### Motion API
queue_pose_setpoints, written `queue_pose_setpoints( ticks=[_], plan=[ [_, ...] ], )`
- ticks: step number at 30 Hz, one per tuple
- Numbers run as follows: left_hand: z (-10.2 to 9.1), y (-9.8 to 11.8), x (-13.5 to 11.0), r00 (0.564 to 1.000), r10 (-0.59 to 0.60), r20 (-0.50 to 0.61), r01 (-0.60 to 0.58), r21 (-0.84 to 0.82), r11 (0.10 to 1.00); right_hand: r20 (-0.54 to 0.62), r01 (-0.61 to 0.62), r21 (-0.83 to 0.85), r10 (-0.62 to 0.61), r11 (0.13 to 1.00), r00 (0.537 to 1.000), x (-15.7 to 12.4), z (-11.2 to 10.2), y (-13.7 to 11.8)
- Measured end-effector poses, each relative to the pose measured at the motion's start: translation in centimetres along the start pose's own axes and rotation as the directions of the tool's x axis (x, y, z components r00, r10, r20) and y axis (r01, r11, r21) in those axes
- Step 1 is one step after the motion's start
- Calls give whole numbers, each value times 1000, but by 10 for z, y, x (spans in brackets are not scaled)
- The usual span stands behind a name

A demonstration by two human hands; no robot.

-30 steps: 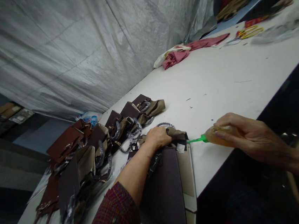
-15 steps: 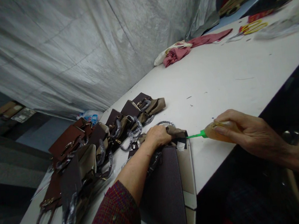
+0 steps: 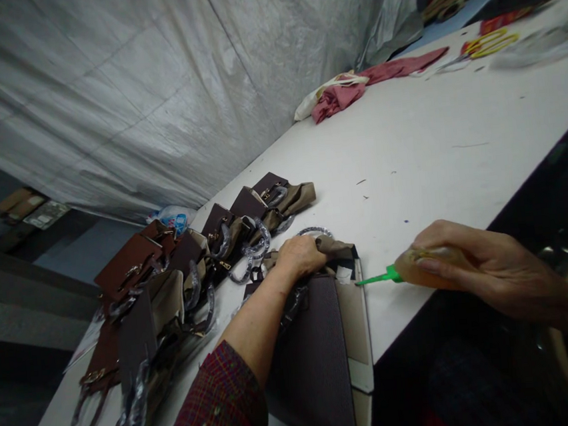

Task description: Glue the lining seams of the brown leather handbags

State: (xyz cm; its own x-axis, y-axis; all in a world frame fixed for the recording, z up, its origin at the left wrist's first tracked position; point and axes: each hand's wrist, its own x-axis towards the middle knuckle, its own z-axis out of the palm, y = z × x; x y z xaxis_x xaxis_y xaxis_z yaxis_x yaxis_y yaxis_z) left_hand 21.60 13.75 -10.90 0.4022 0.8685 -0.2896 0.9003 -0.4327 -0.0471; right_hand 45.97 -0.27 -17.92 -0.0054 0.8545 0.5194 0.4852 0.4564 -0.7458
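Observation:
A dark brown handbag (image 3: 318,357) with a beige side panel lies at the near edge of the white table (image 3: 423,146). My left hand (image 3: 301,257) is closed on the bag's top, gripping the taupe fold by its handle. My right hand (image 3: 480,268) is wrapped round a small amber squeeze bottle (image 3: 420,271). The bottle's green nozzle (image 3: 378,278) points left and its tip touches the bag's beige edge.
Several brown and taupe handbags (image 3: 183,269) with plastic-wrapped handles lie in a row to the left. Pink cloth (image 3: 336,99) and yellow-handled scissors (image 3: 491,42) lie at the table's far end. A grey tarp (image 3: 151,85) hangs behind. The table's edge drops off at the right.
The green nozzle has moved down and slightly left along the bag's beige edge. My left hand has kept its grip on the bag's top.

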Motion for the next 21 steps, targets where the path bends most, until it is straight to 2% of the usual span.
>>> queue_pose_setpoints(
  ticks=[3,4,7,8,11,15,19,21],
  plan=[
    [1,0,0,1000,1,7,-1,3,1000,-98,37,-29,-39,999,994,-2,2,-1],
    [1,-1,1,1000,0,8,0,4,1000,-93,41,-28,-44,999,995,-2,2,-2],
    [3,-2,2,1000,-6,3,6,2,1000,22,63,10,-63,998,998,-3,1,-3],
    [3,-2,2,1000,-9,2,9,0,1000,26,80,12,-80,997,996,-3,1,-3],
    [5,-3,3,1000,-15,4,15,-9,1000,-70,137,-15,-138,990,988,-3,1,-3],
    [6,-4,5,1000,-15,8,15,-12,1000,34,132,19,-133,991,991,-4,-1,-3],
    [6,-5,6,1000,-22,8,23,-16,1000,-32,112,15,-111,994,993,-5,-1,-5],
    [6,-5,5,1000,-20,8,21,-18,1000,21,107,41,-108,993,994,-6,-1,-8]
  ],
)
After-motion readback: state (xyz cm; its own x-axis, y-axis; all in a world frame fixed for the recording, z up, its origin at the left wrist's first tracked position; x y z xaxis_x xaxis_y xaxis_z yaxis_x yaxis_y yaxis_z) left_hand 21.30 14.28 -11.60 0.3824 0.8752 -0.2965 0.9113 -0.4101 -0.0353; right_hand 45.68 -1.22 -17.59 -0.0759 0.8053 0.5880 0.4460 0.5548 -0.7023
